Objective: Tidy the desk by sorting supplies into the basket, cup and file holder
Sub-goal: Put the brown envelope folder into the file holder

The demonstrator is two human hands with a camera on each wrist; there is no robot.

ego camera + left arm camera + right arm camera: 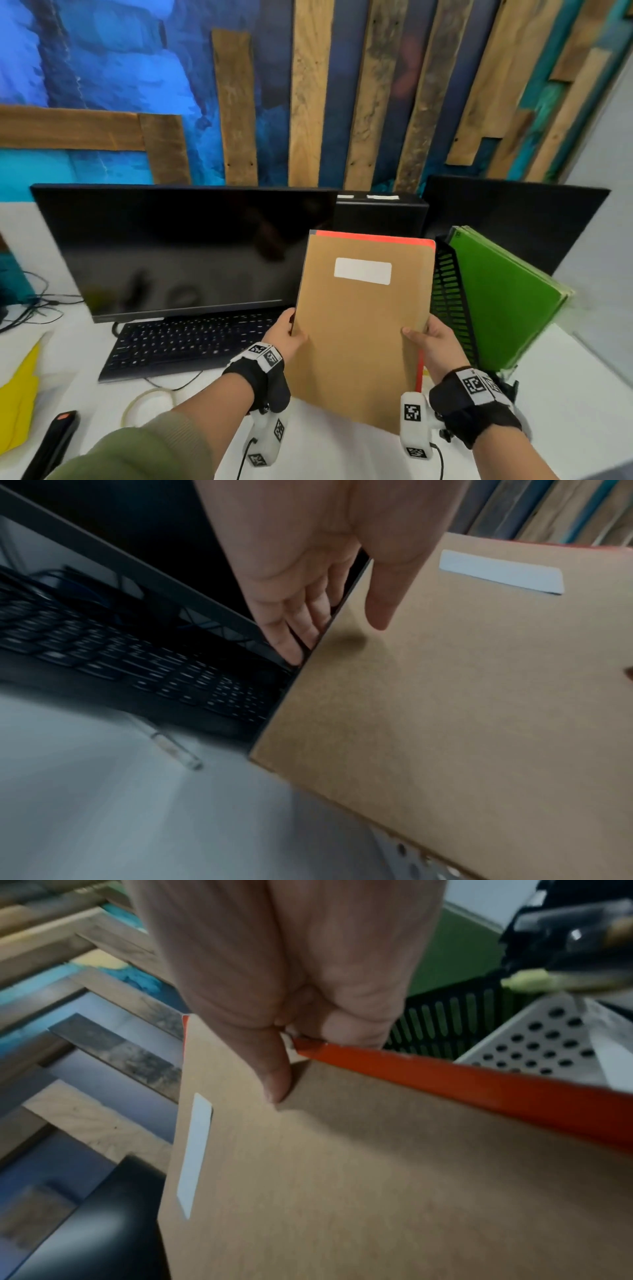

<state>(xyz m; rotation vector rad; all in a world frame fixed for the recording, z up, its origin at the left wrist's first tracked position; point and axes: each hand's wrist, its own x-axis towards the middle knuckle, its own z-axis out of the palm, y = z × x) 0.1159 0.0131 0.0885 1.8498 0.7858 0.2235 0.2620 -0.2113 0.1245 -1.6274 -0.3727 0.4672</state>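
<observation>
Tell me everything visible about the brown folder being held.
The brown cardboard folder is flat, with a blank white label near its top and an orange-red folder edge behind it. It is held upright above the white desk: left hand grips its left edge, right hand its right, beside the black slotted file holder.

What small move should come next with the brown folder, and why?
Probably carry the brown folder rightward over the black file holder. Both the left hand and right hand grip its side edges, holding it upright beside the holder, where green folders already stand.
</observation>
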